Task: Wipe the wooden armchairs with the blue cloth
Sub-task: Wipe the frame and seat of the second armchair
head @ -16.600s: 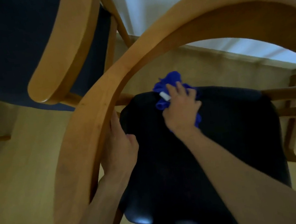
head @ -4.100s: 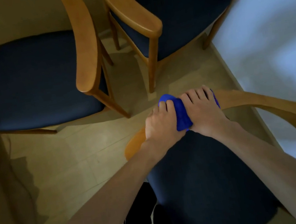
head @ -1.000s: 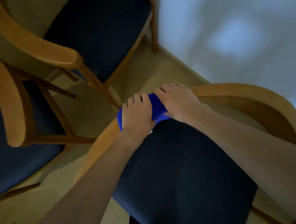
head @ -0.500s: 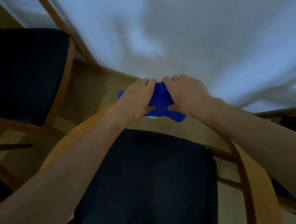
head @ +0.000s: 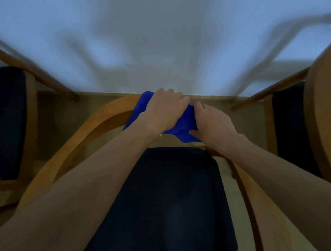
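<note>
On the chair's curved back rail [head: 104, 114]: blue cloth [head: 183, 123], draped over the wood.
Left hand [head: 162, 111]: fingers curled, gripping the cloth.
Right hand [head: 213, 125]: beside it, pinching the cloth.

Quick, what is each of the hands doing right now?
Left hand: grips the blue cloth on the chair's curved rail.
Right hand: holds the same cloth.

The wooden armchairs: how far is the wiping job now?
Done: nothing shows as finished. In hand: both hands, left hand and right hand, grip the blue cloth on the near armchair's curved backrest. Left: the armchair at left and the one at right.
</note>
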A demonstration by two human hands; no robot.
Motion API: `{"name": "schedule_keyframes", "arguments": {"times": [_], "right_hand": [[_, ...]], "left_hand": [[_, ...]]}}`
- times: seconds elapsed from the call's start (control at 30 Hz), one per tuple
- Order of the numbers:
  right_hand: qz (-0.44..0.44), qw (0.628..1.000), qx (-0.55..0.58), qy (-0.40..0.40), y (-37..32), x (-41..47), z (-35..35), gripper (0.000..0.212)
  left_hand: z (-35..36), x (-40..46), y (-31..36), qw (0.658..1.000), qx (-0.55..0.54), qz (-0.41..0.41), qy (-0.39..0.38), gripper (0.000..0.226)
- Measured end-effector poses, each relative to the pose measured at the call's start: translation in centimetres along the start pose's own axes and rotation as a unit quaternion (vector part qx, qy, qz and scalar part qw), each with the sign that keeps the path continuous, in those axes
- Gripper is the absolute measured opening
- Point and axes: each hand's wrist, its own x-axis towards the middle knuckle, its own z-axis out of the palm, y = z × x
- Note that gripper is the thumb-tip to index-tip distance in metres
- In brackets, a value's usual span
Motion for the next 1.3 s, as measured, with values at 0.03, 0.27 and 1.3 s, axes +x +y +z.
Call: {"name": "schedule_keyframes", "arguments": {"times": [0.03,0.27,1.3], "right_hand": [[0.019,1.000,0.001,-0.003,0.9,-0.8,0.3,0.039],[0.127,0.991,0.032,0.011,6.2,-7.6,2.4,0.043],[0.392,0.889,0.214,0.104,2.3,-38.5,15.3,0.102]], "left_hand": [[0.1,0.7,1.2,1.000,0.002,0.016,-0.003,0.018],[0.6,3.6,9.9,0.994,-0.020,0.104,-0.036,0.024],[1.1,-10.6,32.4,0.892,-0.009,0.450,0.032,0.051]]}}
